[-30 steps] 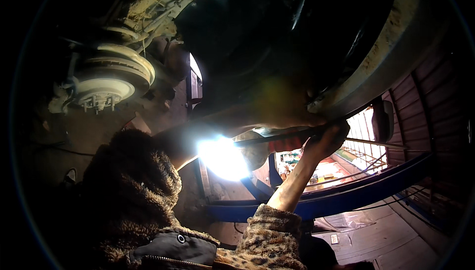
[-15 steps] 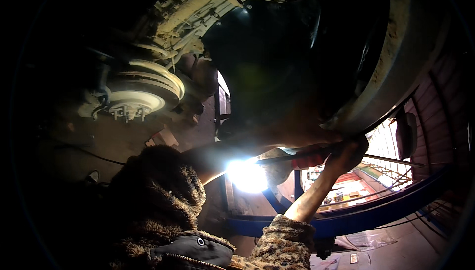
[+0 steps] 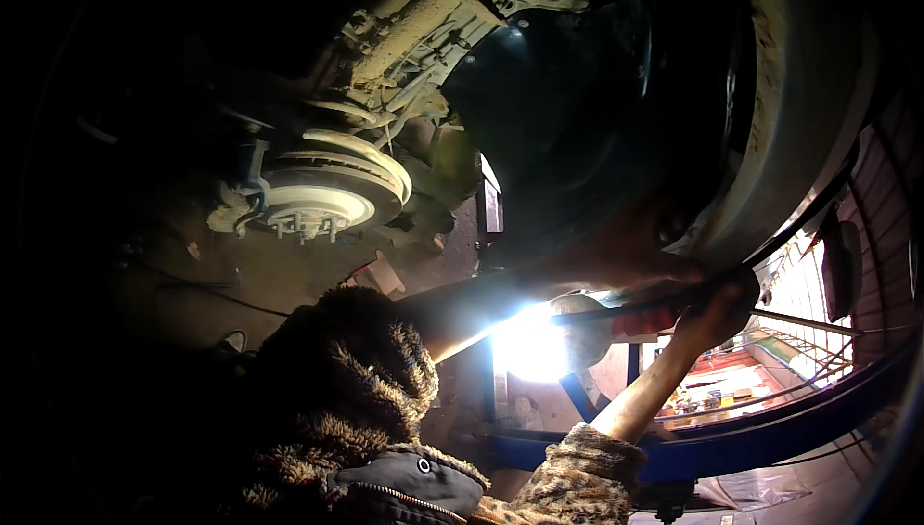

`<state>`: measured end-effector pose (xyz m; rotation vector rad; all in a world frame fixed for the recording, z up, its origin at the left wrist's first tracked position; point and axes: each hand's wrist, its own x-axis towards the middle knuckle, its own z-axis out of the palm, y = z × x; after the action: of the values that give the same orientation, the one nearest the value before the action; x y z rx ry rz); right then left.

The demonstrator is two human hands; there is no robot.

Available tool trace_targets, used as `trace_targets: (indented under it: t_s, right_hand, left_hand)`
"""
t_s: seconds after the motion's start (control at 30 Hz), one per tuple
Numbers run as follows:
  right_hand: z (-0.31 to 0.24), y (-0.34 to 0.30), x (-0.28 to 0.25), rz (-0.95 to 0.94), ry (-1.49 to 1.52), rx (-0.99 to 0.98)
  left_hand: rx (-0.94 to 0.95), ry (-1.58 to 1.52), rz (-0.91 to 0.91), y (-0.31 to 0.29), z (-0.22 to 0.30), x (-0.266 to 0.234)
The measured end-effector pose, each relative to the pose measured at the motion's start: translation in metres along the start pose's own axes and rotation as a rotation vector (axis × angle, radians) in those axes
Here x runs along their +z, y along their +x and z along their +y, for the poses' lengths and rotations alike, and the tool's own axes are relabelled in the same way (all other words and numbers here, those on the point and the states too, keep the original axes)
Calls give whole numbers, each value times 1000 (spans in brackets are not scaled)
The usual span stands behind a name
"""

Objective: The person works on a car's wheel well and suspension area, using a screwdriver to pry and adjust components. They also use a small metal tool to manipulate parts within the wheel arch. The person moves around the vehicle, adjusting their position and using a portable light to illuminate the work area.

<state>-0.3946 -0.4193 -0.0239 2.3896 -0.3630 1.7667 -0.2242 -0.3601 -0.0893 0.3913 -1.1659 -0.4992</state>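
My right hand (image 3: 727, 308) is closed around a long, thin black strip (image 3: 674, 302) at the lower end of the wheel arch (image 3: 770, 174). The strip runs along the arch's outer edge and on toward a glaring lamp. My left hand (image 3: 645, 257) reaches in from the left, just above the strip and against the arch's lower end. Deep shadow covers its fingers, so their grip is hard to make out. A dark wheel-well liner (image 3: 568, 130) curves above both hands. Something red (image 3: 643, 323) shows just beneath the strip, partly covered.
The bright lamp (image 3: 532, 344) glares beside my left forearm. A brake disc (image 3: 322, 203) with bare studs hangs at the left, below dusty suspension parts (image 3: 404, 44). A blue curved beam (image 3: 751, 453) crosses the lower right. A cable (image 3: 221, 299) runs at the left.
The whole view has shifted, so the disc, the arch and my arms sit farther right in the picture. Both hands keep nearly the same place at the arch's lower end.
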Motion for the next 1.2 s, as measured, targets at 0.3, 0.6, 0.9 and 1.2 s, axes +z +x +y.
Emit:
trace_targets:
  t_s: [0.3,0.6,0.9,1.2]
  right_hand:
    - [-11,-28,1,130,43,145]
    - [-10,-213,-45,251,649,632]
    - [-80,-413,-37,248,570,1506]
    - [-76,-514,-101,-438,680,1637]
  left_hand:
    - [-176,59,-40,-27,-16,-15]
    - [-475,223,-144,-73,-58,-30]
    - [-662,185,241,-221,-23,-120]
    - [-829,538,795,-378,73,-26]
